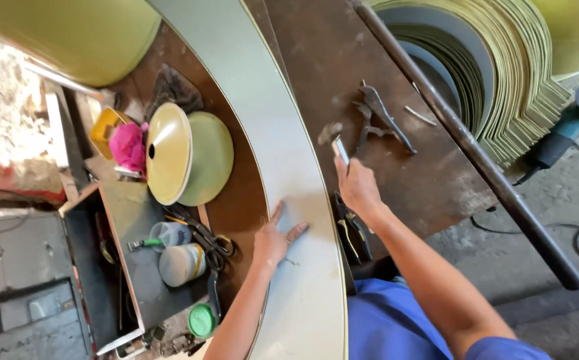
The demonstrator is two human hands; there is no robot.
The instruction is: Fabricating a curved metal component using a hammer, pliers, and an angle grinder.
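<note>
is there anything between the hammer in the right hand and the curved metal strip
Nothing visible. The right hand holds the small hammer just above the edge of the pale green curved metal strip; the left hand lies flat on it.

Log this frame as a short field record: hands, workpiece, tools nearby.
left hand: flat on the curved metal strip, fingers spread
right hand: grips a small hammer raised over the strip's right edge
bench: rusty brown top
locking pliers: lying on the bench beyond the hammer
angle grinder: far right, on the floor
cone-shaped lid: left of the strip
</note>
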